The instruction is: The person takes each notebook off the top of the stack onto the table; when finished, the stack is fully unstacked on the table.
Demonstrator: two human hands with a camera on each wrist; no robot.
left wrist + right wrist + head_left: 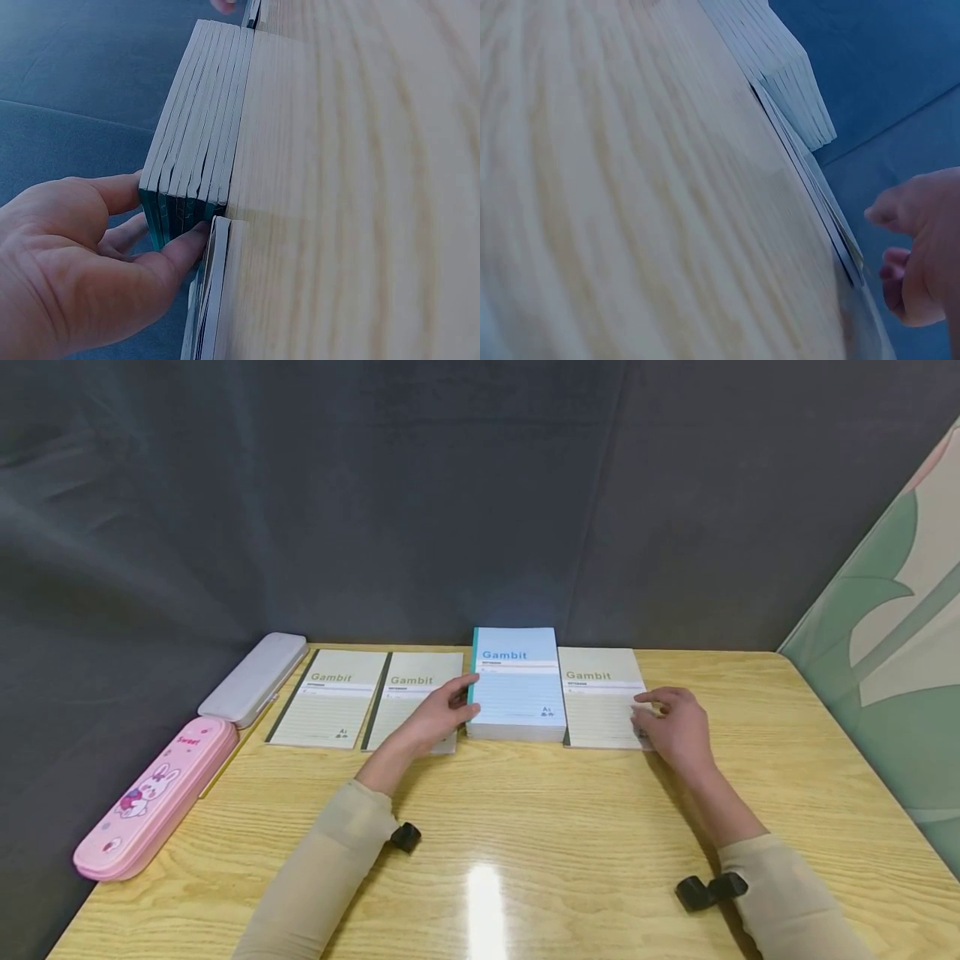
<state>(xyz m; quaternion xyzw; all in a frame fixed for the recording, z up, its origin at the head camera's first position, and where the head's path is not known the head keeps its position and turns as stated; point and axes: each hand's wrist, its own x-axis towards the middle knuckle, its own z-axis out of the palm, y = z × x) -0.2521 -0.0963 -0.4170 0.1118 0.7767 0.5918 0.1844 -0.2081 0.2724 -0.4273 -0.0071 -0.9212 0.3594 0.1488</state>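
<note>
A thick stack of blue notebooks (517, 697) with green spines lies near the table's back edge. My left hand (433, 718) is at its left side, thumb and fingers spread. In the left wrist view, that hand (90, 262) touches the spine side of the stack (196, 112) with thumb and forefinger. Directly right of the stack lies a cream notebook (600, 706). Over its right edge hovers my right hand (682, 731), fingers loosely bent with nothing between them. The right wrist view shows this hand (930, 244) apart from the thin notebook edges (810, 176).
Two cream notebooks with dark spines, one (326, 700) farther left and one (412, 693) partly under my left hand, lie left of the stack. A pink pencil case (161, 793) and a white case (255, 677) line the table's left edge. A dark curtain (450, 502) hangs behind.
</note>
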